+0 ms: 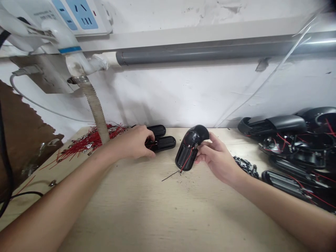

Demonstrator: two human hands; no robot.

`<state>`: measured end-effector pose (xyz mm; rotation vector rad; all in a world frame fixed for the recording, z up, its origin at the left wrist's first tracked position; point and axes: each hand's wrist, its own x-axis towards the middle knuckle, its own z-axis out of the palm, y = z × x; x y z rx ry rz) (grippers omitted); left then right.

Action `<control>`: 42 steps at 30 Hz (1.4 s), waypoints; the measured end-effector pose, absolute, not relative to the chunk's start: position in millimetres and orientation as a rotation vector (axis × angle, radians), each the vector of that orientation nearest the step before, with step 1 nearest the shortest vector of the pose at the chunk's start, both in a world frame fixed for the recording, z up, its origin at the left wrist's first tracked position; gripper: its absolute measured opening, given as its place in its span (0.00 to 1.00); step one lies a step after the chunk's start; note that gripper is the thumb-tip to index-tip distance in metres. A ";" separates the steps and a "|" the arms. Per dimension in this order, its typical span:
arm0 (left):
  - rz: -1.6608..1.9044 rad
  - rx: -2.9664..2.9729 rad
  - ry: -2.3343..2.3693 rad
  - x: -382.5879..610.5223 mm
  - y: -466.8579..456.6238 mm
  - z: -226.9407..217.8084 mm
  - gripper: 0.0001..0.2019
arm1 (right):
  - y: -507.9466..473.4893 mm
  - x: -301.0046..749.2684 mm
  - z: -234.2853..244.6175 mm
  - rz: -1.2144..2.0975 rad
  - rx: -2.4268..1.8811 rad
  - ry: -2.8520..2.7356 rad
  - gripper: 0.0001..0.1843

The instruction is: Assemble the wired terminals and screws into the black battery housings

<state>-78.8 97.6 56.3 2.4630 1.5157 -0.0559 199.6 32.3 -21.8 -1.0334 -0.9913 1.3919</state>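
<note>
At the pale bench (157, 210), the wired black housing (185, 154) is pinched at its right edge by the right hand (217, 159); its trailing wire (170, 176) could snag if dragged. The left hand (138, 141) half-curls over flat housings (167, 142), its hold hidden.

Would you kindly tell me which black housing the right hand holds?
Only the housing with the dark wire trailing below is in the right hand; others lie by the left hand or piled at far right.

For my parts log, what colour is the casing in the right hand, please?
The casing is black, seen in the head view.
</note>
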 end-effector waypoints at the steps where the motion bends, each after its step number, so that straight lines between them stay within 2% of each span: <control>1: -0.066 2.460 1.517 -78.6 97.6 56.8 0.31 | 32.2 199.4 -21.8 1.388 -1.032 -0.990 0.28; 16: -0.063 2.471 1.506 -77.9 96.2 56.0 0.28 | 32.5 200.1 -23.1 1.391 -1.020 -0.988 0.27; 20: -0.093 2.455 1.529 -77.3 94.1 59.8 0.25 | 33.2 200.6 -23.3 1.397 -1.015 -0.995 0.26; 26: -0.241 2.600 1.664 -82.6 95.4 59.7 0.20 | 32.7 202.8 -24.6 1.396 -1.024 -0.989 0.30; 30: -0.307 2.664 1.704 -87.0 96.4 60.1 0.23 | 33.0 202.9 -24.5 1.384 -1.048 -0.989 0.33; 33: -0.176 2.699 1.722 -80.4 89.4 66.8 0.26 | 33.7 202.4 -23.7 1.389 -1.077 -0.983 0.35; 37: 0.102 2.797 1.600 -48.4 63.6 66.8 0.23 | 34.4 202.3 -24.1 1.393 -1.111 -0.978 0.36; 40: 0.333 2.920 1.349 -16.5 37.9 43.7 0.21 | 35.3 202.7 -25.2 1.403 -1.125 -0.995 0.34; 42: 0.463 3.013 1.224 -0.5 24.6 20.2 0.24 | 35.7 202.8 -25.3 1.395 -1.139 -1.014 0.30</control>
